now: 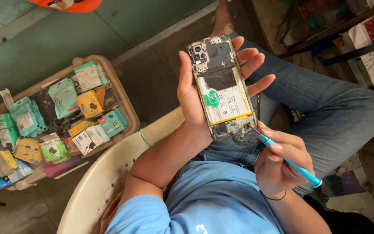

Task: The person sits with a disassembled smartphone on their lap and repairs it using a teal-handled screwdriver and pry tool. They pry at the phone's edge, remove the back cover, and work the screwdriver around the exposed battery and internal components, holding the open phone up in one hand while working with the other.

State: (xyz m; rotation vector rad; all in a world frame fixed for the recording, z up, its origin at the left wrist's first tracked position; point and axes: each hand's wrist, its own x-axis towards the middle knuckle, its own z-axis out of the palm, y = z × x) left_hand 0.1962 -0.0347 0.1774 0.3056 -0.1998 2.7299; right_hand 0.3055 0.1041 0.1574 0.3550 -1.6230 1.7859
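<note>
My left hand (195, 97) holds an opened smartphone (221, 89) with its back cover off, so the battery, camera module and circuit board show. The thumb lies along its left edge and the fingers wrap round the right edge. My right hand (280, 162) grips a small blue screwdriver (288, 161). The screwdriver's thin tip touches the lower right corner of the phone, near the bottom board. Both hands are above my lap, over blue jeans (325, 112).
A beige tray (124, 93) of small packaged phone accessories sits on the floor at left. I sit in a cream plastic chair (91, 186). Cluttered shelves with papers and boxes (369, 47) stand at right. An orange object (68, 5) lies at top left.
</note>
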